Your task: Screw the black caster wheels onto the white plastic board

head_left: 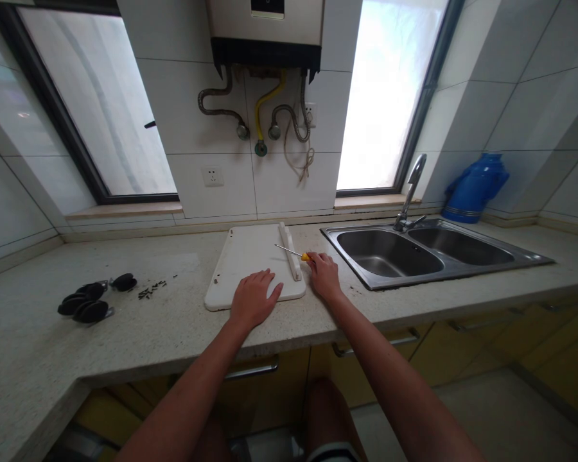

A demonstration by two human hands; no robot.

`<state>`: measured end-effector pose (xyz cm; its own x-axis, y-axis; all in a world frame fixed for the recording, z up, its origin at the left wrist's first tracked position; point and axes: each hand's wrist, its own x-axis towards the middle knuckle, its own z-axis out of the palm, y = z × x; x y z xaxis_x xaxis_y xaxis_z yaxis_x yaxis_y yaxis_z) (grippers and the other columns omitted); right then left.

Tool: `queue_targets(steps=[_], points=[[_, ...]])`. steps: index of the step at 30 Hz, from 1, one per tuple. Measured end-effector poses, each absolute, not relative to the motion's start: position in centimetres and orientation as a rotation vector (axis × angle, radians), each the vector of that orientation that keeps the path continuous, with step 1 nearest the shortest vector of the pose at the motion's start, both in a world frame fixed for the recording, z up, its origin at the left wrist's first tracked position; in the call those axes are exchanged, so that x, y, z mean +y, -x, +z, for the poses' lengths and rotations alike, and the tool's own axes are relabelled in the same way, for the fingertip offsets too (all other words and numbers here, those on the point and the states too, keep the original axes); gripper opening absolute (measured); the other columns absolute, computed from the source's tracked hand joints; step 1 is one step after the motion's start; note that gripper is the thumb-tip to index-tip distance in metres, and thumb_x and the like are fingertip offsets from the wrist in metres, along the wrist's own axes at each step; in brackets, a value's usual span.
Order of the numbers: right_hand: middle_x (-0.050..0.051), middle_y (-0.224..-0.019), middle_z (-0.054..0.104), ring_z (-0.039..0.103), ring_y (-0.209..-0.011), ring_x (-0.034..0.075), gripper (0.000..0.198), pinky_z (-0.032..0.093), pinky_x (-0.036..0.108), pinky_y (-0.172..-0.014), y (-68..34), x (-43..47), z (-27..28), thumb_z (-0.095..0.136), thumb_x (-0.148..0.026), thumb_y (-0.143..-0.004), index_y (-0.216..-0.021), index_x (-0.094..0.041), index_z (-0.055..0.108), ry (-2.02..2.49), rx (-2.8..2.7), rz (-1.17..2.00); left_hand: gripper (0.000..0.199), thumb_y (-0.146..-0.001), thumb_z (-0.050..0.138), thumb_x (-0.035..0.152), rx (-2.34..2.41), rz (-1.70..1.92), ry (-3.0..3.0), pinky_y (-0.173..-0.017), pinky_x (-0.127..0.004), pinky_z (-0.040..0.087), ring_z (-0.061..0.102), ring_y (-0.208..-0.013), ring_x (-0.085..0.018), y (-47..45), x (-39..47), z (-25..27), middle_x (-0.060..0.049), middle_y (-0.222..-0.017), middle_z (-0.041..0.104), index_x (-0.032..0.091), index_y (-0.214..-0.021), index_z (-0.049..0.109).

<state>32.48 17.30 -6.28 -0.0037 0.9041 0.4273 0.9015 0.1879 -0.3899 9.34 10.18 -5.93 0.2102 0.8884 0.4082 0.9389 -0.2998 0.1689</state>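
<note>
A white board (245, 256) lies flat on the countertop, with a raised white strip (289, 250) along its right side and small holes near its left corners. My left hand (255, 295) rests flat on the board's front part, fingers stretched out. My right hand (324, 274) is closed around the yellow handle of a screwdriver (305, 256), just right of the board. The screwdriver's thin shaft points left across the strip, its tip over the board. Several black caster wheels (91, 312) and a scatter of screws (150, 290) lie to the left.
A double steel sink (366, 279) with a tap (409, 199) is set into the countertop (183, 333) at the right. Behind it, in the corner, stands a blue container (476, 189). A water heater (267, 32) with hoses hangs on the tiled wall. Cabinet handles (253, 371) line the front below.
</note>
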Motion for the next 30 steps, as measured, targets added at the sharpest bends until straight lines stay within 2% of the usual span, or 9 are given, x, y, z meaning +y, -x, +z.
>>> queue_targets(steps=[10, 30], points=[[0.011, -0.137, 0.069, 0.070, -0.123, 0.024, 0.044, 0.062, 0.048, -0.108, -32.65, 17.29, -6.39, 0.068, -0.047, -0.108, -0.141, -0.018, 0.067, 1.785, -1.808, -0.001, 0.047, -0.116, 0.050, 0.048, -1.792, -0.643, 2.348, -0.121, -0.050, 0.049, 0.065, -0.145, -0.033, -9.39, 10.18, -5.86, -0.013, -0.159, 0.070, 0.020, -0.144, 0.073], [0.011, -0.138, 0.069, 0.069, -0.125, 0.025, 0.042, 0.061, 0.049, -0.110, -32.40, 16.93, -6.10, 0.069, -0.045, -0.107, -0.139, -0.018, 0.068, 1.795, -1.823, -0.080, 0.046, -0.115, 0.050, 0.048, -1.797, -0.667, 2.358, -0.121, -0.051, 0.048, 0.065, -0.145, -0.034, -9.36, 10.20, -5.88, -0.014, -0.159, 0.070, 0.020, -0.144, 0.073]])
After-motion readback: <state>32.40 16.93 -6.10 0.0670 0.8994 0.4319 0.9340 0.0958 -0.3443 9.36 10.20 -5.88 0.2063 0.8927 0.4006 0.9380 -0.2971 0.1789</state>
